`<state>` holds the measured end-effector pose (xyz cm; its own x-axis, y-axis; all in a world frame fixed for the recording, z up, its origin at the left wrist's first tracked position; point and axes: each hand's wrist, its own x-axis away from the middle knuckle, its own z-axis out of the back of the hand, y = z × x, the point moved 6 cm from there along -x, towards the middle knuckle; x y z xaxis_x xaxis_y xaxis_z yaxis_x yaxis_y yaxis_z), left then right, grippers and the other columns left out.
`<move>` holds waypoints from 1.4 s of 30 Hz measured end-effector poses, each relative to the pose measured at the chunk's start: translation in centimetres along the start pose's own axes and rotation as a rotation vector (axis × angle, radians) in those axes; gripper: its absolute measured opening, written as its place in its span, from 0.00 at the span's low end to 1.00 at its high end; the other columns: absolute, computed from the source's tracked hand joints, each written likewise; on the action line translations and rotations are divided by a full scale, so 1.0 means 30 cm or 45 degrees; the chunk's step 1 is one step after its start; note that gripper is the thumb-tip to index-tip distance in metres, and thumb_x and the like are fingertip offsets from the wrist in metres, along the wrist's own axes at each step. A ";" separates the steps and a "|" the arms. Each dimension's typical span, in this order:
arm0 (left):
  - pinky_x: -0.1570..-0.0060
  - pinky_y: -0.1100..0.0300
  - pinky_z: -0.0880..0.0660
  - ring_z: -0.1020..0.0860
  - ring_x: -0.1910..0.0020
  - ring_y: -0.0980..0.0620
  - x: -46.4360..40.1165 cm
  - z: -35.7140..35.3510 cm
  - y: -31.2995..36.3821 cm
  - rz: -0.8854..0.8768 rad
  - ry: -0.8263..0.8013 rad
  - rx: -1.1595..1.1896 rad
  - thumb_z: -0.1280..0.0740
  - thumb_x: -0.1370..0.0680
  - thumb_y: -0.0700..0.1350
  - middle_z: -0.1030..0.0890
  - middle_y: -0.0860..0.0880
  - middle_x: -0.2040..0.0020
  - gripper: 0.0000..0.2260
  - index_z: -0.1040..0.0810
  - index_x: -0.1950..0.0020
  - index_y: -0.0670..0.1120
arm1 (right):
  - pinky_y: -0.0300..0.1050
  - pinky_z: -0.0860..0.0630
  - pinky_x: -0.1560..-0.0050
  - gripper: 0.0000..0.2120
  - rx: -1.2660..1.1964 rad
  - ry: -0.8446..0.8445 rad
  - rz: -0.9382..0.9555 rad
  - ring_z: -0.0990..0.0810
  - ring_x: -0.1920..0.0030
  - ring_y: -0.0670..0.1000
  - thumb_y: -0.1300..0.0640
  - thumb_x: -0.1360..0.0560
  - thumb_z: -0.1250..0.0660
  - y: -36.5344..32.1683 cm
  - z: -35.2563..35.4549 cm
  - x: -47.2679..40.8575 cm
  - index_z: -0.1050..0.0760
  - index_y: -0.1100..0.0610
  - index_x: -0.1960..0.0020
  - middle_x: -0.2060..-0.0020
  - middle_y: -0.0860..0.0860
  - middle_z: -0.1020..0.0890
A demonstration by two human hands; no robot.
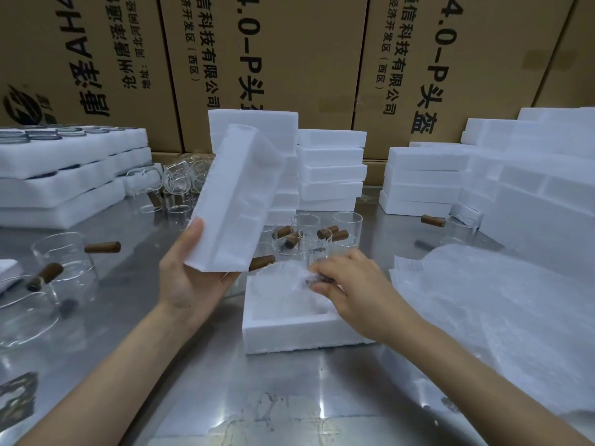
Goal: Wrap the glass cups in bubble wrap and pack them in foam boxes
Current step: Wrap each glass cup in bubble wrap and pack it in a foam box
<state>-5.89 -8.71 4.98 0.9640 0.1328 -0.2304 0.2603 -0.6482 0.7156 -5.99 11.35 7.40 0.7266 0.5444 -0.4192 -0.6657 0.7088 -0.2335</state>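
An open white foam box [283, 333] lies on the steel table in front of me. Inside it sits a glass cup wrapped in bubble wrap [283, 284], its brown handle showing through the wrap. My right hand [351, 288] pinches the wrapped handle at the box's far right. My left hand [186, 278] grips the lower end of a foam lid [238, 201], held tilted up above and to the left of the box. A loose pile of bubble wrap sheets [483, 304] lies to the right.
Bare glass cups with wooden handles [318, 236] stand just behind the box, and more cups [61, 262] sit at the left. Stacks of foam boxes [331, 169] fill the back and the right [531, 188]. Foam trays [64, 175] lie at far left. Cardboard cartons [273, 59] form the wall behind.
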 end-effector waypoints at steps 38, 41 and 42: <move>0.36 0.76 0.42 0.35 0.33 0.67 0.081 -0.152 -0.031 -0.201 -0.572 -1.731 0.31 0.40 0.65 0.33 0.58 0.32 0.33 0.26 0.36 0.59 | 0.40 0.32 0.39 0.27 -1.250 0.220 -0.596 0.31 0.38 0.37 0.46 0.32 0.46 0.171 -0.021 0.130 0.38 0.39 0.33 0.37 0.37 0.31; 0.34 0.71 0.40 0.37 0.32 0.70 0.081 -0.134 -0.035 -0.108 -0.576 -1.671 0.30 0.41 0.66 0.36 0.64 0.30 0.35 0.30 0.34 0.64 | 0.47 0.38 0.30 0.30 -1.184 0.212 -0.598 0.35 0.32 0.42 0.46 0.32 0.47 0.160 -0.011 0.129 0.39 0.42 0.29 0.32 0.39 0.33; 0.36 0.70 0.39 0.38 0.33 0.73 0.088 -0.119 -0.035 -0.037 -0.550 -1.595 0.29 0.42 0.67 0.37 0.69 0.31 0.37 0.33 0.33 0.68 | 0.48 0.39 0.29 0.30 -1.170 0.217 -0.607 0.35 0.32 0.42 0.46 0.32 0.48 0.158 -0.008 0.129 0.39 0.42 0.29 0.32 0.39 0.34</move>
<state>-3.41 -5.00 5.98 0.9233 -0.2639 -0.2790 0.3789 0.5074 0.7739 -6.37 16.71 4.47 0.9615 0.1776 -0.2096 -0.2412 0.1807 -0.9535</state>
